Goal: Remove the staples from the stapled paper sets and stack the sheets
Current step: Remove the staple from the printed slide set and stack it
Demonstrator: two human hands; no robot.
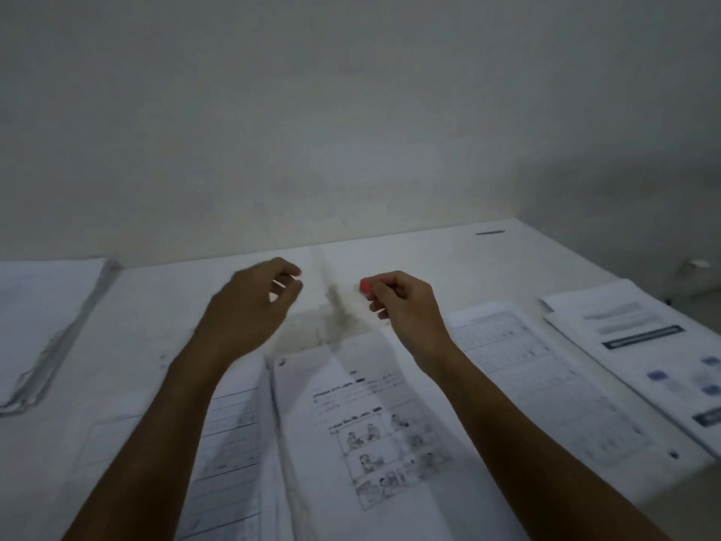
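A printed paper set [374,423] with small pictures lies on the white table [156,326] below both hands. My right hand [402,302] is raised above the table and grips a small red object [365,285], probably a staple remover, in its curled fingers. My left hand [253,302] hovers to the left of it with loosely curled fingers; whether it pinches something tiny is too blurred to tell. A stack of loose sheets [43,318] lies at the far left.
Another printed sheet [546,380] lies to the right of the middle set, and further paper sets [640,345] with blue marks sit at the right edge. A lined sheet [230,443] lies under my left forearm. A wall rises behind the table.
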